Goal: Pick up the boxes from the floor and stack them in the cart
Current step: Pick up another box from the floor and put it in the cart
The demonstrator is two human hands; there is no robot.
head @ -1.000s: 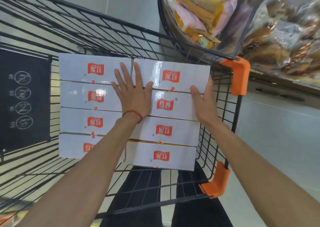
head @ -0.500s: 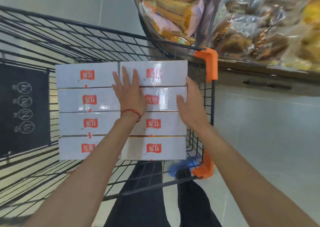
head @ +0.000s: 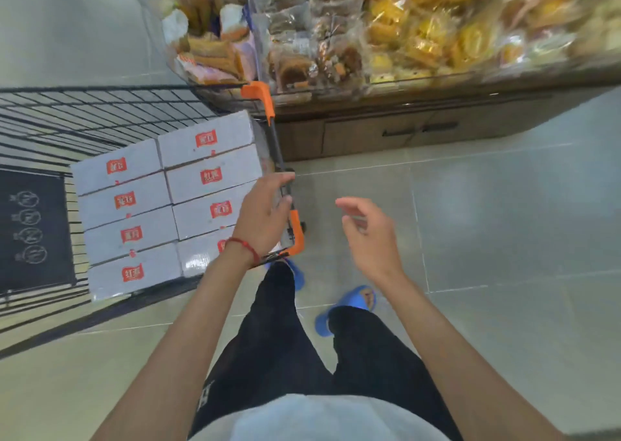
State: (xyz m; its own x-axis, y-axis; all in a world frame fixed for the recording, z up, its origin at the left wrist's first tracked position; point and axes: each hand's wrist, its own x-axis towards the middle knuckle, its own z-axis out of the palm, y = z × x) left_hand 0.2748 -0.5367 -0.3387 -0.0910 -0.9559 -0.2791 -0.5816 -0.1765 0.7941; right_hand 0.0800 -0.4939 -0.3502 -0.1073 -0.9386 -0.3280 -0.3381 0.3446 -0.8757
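The boxes [head: 168, 205] are lying inside the cart [head: 100, 104], white tops up, two columns of four packed edge to edge, their long sides running left to right. Each is carrying a red label [head: 206, 139] with Chinese characters too blurred to read. They are sitting just left of the left grip [head: 265, 218], which looks to be closing round the cart's right rim above the near orange corner guard [head: 297, 235]. The right grip [head: 369, 235] is hanging further right over the floor [head: 504, 239], loosely curled and holding nothing. No box is showing on the floor, so the next pickup lies out of view. A black panel [head: 33, 228] on the cart's left is showing four circled icons, its small writing illegible.
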